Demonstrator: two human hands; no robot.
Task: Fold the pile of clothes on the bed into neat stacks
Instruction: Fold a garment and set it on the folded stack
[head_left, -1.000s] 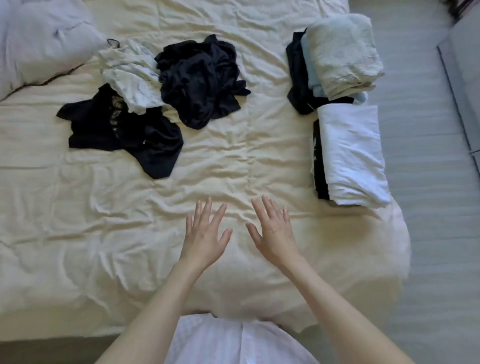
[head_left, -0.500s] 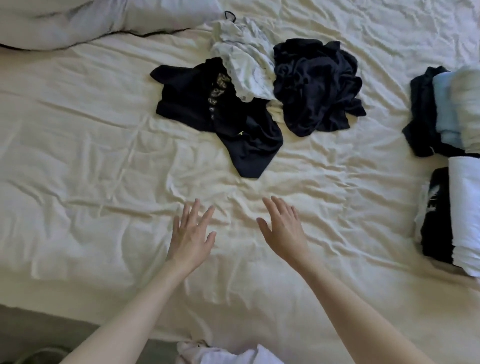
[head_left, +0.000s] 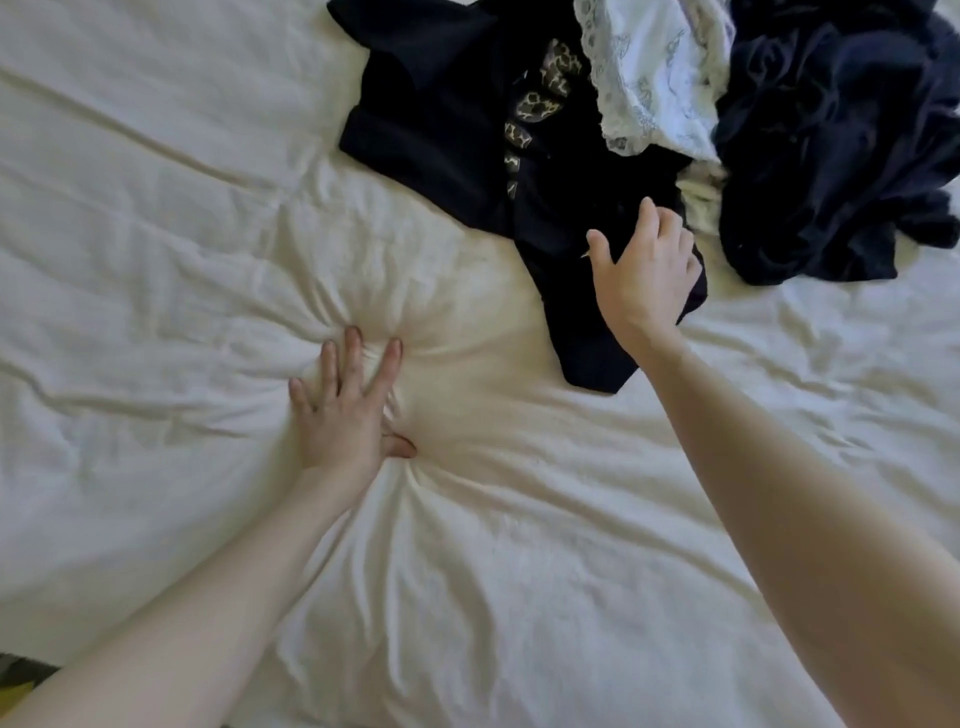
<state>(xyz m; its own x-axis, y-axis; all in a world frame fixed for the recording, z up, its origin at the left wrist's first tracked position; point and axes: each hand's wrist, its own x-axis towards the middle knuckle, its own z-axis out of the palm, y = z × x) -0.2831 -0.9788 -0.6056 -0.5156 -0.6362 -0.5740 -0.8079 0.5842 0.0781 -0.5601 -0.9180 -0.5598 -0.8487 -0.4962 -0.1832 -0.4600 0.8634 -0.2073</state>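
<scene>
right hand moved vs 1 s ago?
Yes. The right hand has reached forward across the bed sheet onto the black garment, fingers curling on its fabric.

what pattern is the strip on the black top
Leopard-style print, tan with dark spots, on the black top; head view.

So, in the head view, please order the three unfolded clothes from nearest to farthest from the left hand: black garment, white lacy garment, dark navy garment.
From the left hand, which presses on the bed sheet:
1. Black garment, up and to the right; the right hand is on it.
2. White lacy garment, at the top, lying over the black one.
3. Dark navy garment, far right.
</scene>
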